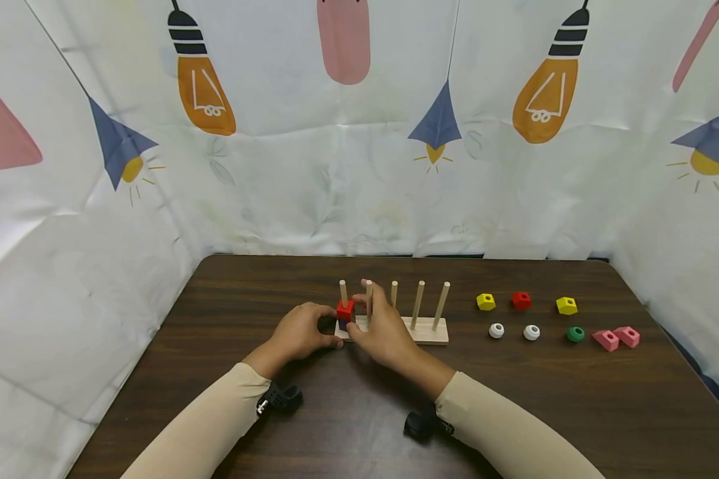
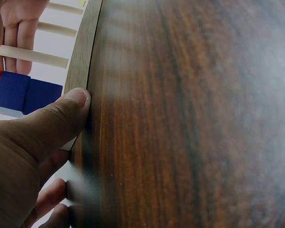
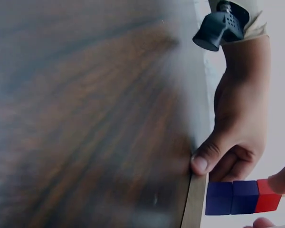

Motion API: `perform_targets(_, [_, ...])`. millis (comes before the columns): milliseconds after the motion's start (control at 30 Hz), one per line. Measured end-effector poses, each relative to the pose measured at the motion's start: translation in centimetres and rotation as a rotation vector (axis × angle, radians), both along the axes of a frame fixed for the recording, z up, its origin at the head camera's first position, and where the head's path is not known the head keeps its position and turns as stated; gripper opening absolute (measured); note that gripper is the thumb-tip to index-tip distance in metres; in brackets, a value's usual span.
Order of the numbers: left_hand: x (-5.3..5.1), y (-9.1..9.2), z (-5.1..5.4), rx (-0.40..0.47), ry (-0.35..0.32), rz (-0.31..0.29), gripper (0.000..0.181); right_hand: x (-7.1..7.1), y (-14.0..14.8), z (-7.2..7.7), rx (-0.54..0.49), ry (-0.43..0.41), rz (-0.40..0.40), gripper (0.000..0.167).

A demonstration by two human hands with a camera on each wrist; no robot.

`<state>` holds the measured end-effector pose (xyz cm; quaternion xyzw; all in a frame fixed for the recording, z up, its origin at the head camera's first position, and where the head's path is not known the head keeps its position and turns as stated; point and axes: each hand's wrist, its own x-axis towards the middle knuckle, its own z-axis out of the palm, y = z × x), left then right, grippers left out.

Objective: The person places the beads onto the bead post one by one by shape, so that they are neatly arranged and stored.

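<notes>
A wooden peg stand (image 1: 429, 332) with several upright pegs stands near the table's middle. On its leftmost peg, a red cube (image 1: 345, 311) tops two dark blue cubes (image 2: 12, 92). My left hand (image 1: 299, 330) grips the stand's left end, thumb along the front edge and the other fingers curled behind. Beside the stack, around the second peg, is my right hand (image 1: 386, 336), thumb and fingers spread apart. In the right wrist view its thumb (image 3: 282, 178) overlaps a corner of the red cube; whether it touches cannot be told.
Right of the stand lie yellow blocks (image 1: 566, 306), a red block (image 1: 521, 301), white beads (image 1: 531, 332), a green bead (image 1: 574, 334) and pink blocks (image 1: 606, 340). All rest on the dark wooden table (image 1: 347, 432). A printed curtain (image 1: 359, 186) hangs behind.
</notes>
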<state>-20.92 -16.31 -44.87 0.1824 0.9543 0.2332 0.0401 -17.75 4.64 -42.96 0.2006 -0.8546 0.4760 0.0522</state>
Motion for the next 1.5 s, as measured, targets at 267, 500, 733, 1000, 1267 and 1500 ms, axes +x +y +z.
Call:
perform_targets(267, [0.1,0.0,0.1,0.006,0.006,-0.004,0.055,1.2,1.6,0.1,0.064,-0.072,0.014,0.063])
perform_targets(500, [0.0,-0.2,0.0,0.0,0.003,0.008,0.057,1.8,3.6,0.0,0.102,-0.085,0.096,0.055])
perform_targets(733, [0.1,-0.3,0.1,-0.014,-0.001,0.019,0.058,1.9,6.9,-0.3,0.18,-0.041,0.145,0.036])
perform_targets(1000, [0.1,-0.2,0.0,-0.014,0.003,0.021,0.058,2.3,11.8,-0.2,0.322,0.068,0.125,0.028])
perform_targets(1267, [0.2,-0.1,0.1,-0.004,-0.005,0.015,0.058,2.8,16.3,-0.1,0.407,0.195,0.042,0.026])
perform_targets(1500, [0.0,0.0,-0.1,-0.011,0.006,0.016,0.058,2.9,20.0,0.5,0.484,0.159,-0.081,0.029])
